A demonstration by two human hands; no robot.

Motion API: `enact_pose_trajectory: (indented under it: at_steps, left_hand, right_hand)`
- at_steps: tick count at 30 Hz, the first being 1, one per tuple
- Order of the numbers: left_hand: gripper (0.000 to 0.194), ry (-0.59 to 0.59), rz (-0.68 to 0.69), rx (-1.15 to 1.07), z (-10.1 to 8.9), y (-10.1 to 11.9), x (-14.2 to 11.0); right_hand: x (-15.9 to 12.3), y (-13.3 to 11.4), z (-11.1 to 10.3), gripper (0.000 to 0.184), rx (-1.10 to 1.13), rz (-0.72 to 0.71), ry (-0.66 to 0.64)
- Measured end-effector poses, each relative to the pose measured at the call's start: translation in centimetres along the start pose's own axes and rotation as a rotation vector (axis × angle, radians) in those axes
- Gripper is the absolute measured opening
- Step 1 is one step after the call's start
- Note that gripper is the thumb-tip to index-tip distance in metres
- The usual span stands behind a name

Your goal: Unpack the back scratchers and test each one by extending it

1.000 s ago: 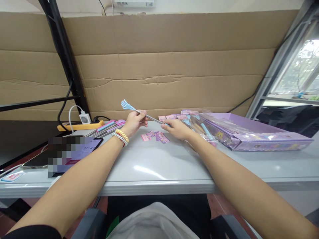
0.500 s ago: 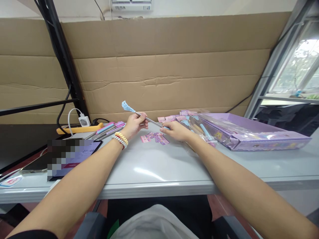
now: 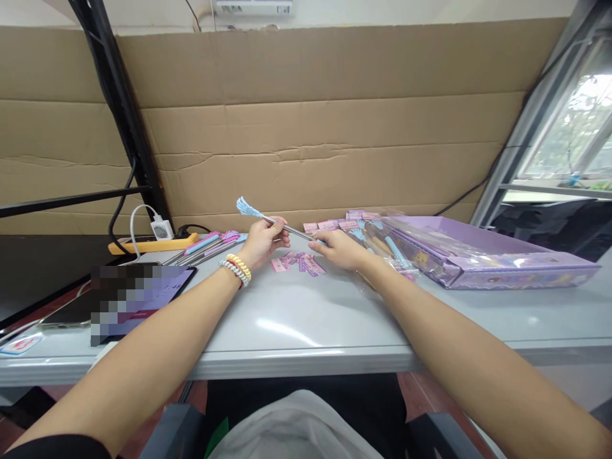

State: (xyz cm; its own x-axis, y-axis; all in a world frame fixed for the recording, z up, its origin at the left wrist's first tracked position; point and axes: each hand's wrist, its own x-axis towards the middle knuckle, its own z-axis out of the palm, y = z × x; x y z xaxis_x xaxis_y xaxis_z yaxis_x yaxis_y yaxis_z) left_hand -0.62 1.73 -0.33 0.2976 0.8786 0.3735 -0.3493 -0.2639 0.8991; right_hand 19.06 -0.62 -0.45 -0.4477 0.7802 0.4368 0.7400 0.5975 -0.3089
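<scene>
Both arms reach toward the far edge of the grey surface, where the two hands share one telescopic back scratcher. The left hand, with yellow and white bead bracelets at the wrist, has its grip pinched round the thin metal shaft, thumb on top. The right hand has its grip closed on the light blue handle end, fingers curled over it. The scratcher is held just above the surface, tilted, with its small blue claw head raised and pointing toward the far left.

Beneath the hands, a scatter of small pink and purple tags lies flat. Near the left hand, toward the far left, a bundle of pink, blue and purple scratchers rests beside a yellow power strip with a white plug in it. Just right of the right hand is a clear packet of more scratchers, and beyond it a long lilac box lies along the far right. A tablet sits at the near left edge. A cardboard wall backs the far edge.
</scene>
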Motion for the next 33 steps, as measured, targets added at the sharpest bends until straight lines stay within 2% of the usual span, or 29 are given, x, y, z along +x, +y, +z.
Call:
enact_pose_trajectory:
  at_steps: [7,12,17,23,29,33]
  left_hand:
    - [0.019,-0.006,-0.013,-0.017,0.7,-0.3,-0.3]
    - [0.025,-0.034,0.016,-0.001,1.2,-0.3,-0.3]
    - [0.028,-0.035,0.062,0.013,1.5,-0.2,-0.4]
    - [0.029,-0.027,0.037,0.026,1.7,-0.3,-0.5]
    - [0.033,-0.057,0.045,0.121,2.0,-0.3,-0.6]
    - [0.035,-0.128,-0.084,0.307,2.6,-1.0,-0.8]
  right_hand:
    - [0.2,-0.5,0.3,0.028,-0.084,-0.005,0.031]
    - [0.4,-0.8,0.6,0.028,-0.132,-0.025,0.074]
    - [0.4,-1.2,0.6,0.025,-0.137,-0.069,0.131]
    - [0.2,-1.5,0.5,0.024,-0.124,-0.062,0.130]
    - [0.4,-1.7,0.6,0.026,-0.022,-0.061,0.160]
    - [0.7,-1.8,0.4,0.027,0.165,0.015,0.326]
